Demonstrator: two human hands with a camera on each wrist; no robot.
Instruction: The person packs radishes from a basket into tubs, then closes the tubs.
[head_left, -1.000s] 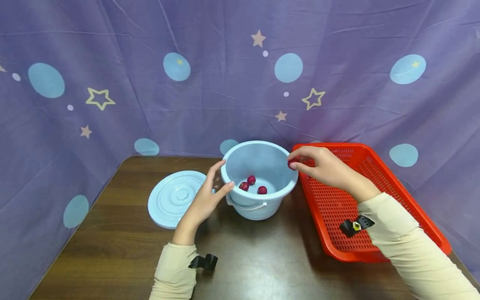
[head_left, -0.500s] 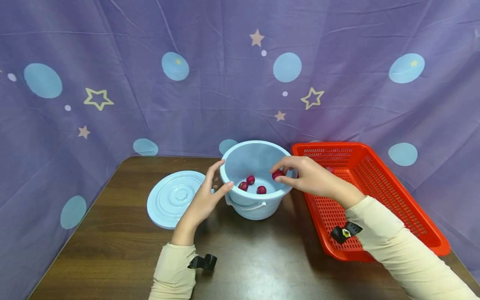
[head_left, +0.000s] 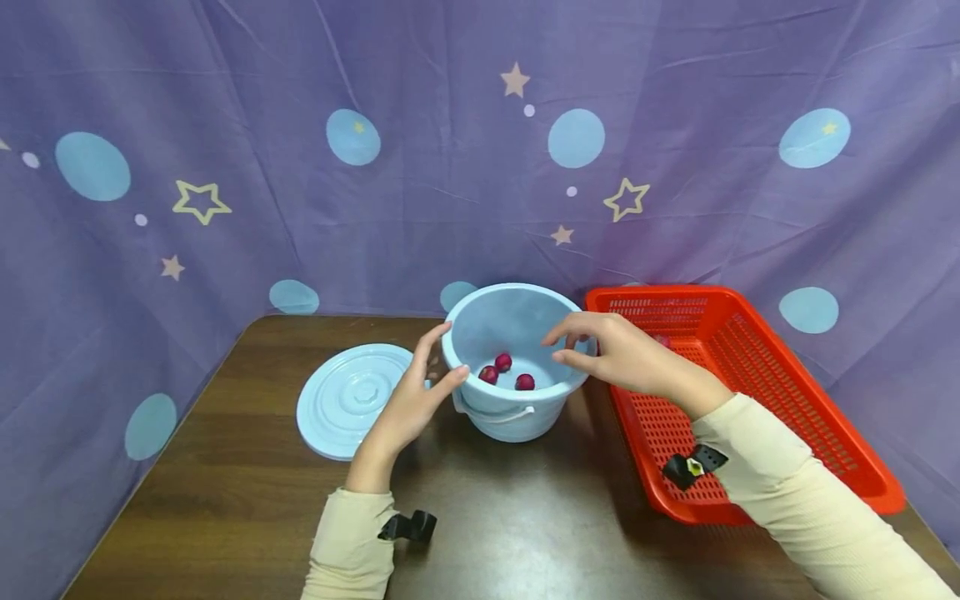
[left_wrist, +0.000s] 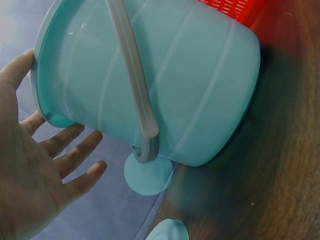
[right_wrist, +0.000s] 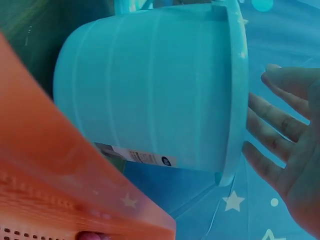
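Observation:
Three small round dark-red fruits [head_left: 525,382] lie at the bottom of the light blue bucket [head_left: 510,429], which stands upright with its handle hanging at the front. My left hand [head_left: 405,400] touches the bucket's left rim with thumb and index fingertip; in the left wrist view its other fingers [left_wrist: 82,155] spread out beside the wall. Over the right side of the bucket's mouth hovers my right hand [head_left: 626,354], fingers loosely bent and nothing between them. It hides part of the bucket's inside. In the right wrist view its fingers [right_wrist: 272,130] reach past the rim.
A red perforated basket [head_left: 660,500] stands close to the bucket on the right, with a reddish fruit [head_left: 662,340] near its back end. The round blue lid [head_left: 330,417] lies flat on the wooden table [head_left: 225,467] at left. A purple curtain [head_left: 450,192] hangs behind.
My right hand has carried a red fruit from the basket's edge leftward over the bucket and let it go; that fruit is now out of sight. The left hand has stayed at the rim.

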